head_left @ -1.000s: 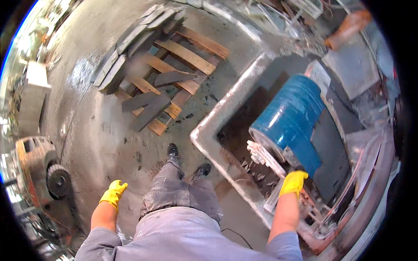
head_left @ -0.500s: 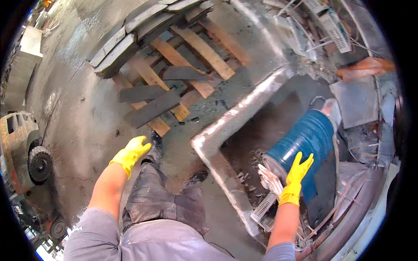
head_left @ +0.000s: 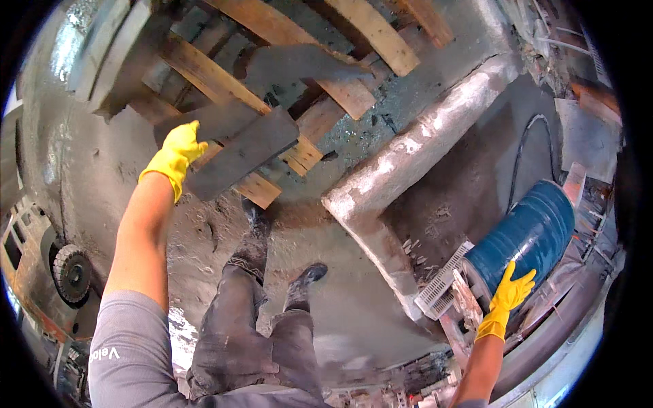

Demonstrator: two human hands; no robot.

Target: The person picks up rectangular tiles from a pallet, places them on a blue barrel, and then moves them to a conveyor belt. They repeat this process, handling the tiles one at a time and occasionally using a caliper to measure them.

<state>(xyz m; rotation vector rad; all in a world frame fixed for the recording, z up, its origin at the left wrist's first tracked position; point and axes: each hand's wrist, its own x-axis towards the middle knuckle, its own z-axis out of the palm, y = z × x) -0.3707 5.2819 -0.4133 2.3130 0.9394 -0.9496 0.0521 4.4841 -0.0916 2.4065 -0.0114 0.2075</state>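
My left hand (head_left: 174,158), in a yellow rubber glove, reaches out beside two dark flat slabs. Its thumb and forefinger stand apart with nothing visible between them; the other fingers are partly hidden. The longer dark slab (head_left: 248,151) lies slanted across wooden pallet boards (head_left: 367,27), and a second dark slab (head_left: 211,121) lies behind it. Over at the right, my right hand (head_left: 510,299), also gloved in yellow, has its fingers spread in front of a blue drum (head_left: 527,234) lying on its side. Whether it touches the drum, I cannot tell.
A low concrete curb (head_left: 415,146) bends between the pallet and the drum. Stacked grey slabs (head_left: 119,58) stand at the far left. A vehicle wheel (head_left: 71,274) shows at the left edge. A perforated light-coloured crate (head_left: 439,289) and debris lie by the drum.
The pallet boards and slabs appear nearer and larger as the view shifts. My left hand has moved up and left to beside the dark slabs. The drum and my right hand now sit farther right.
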